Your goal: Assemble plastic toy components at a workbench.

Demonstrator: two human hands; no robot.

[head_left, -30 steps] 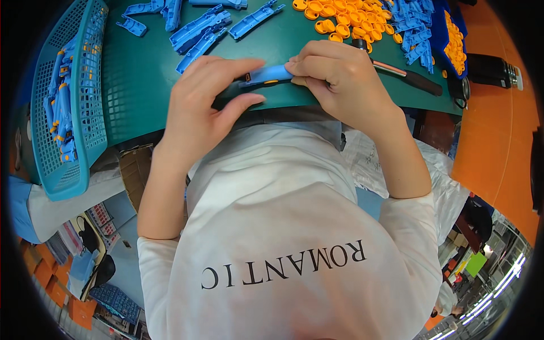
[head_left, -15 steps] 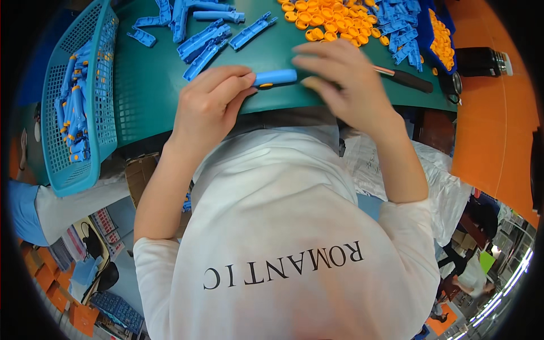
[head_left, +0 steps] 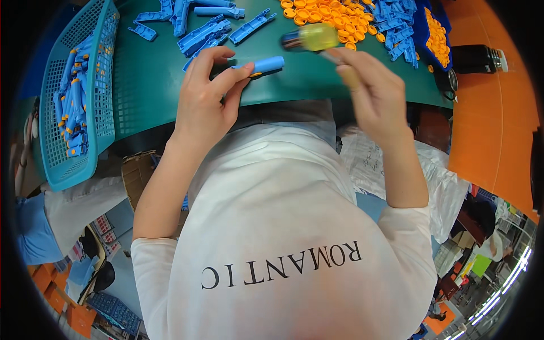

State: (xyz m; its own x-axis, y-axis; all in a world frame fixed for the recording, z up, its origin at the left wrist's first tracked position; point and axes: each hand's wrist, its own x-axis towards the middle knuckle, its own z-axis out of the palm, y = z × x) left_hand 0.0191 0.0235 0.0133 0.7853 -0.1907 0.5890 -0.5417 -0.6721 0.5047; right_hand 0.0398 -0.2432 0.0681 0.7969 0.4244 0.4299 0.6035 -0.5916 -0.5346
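Observation:
Near the table's front edge, my left hand (head_left: 211, 90) presses a blue tube-like plastic part (head_left: 268, 64) between thumb and fingers. A small orange piece shows on the part's lower side. To its right my raised right hand (head_left: 374, 85) is closed around a small mallet (head_left: 318, 37) with a yellow head and a dark end, blurred by motion. The mallet's head is above the table, up and right of the blue part and apart from it. Beyond my left hand lie several blue half-shells (head_left: 204, 35).
A teal basket (head_left: 50, 127) at the left holds blue parts with orange pieces. Orange caps (head_left: 326, 12) and blue clips (head_left: 396, 28) lie in piles at the back right, beside a blue bin (head_left: 420, 34) of orange pieces. A black bottle (head_left: 476, 59) rests farther right.
My right hand, empty before, has taken the mallet from the table and lifted it. My left hand stays with the blue part, which has shifted slightly left and tilted up.

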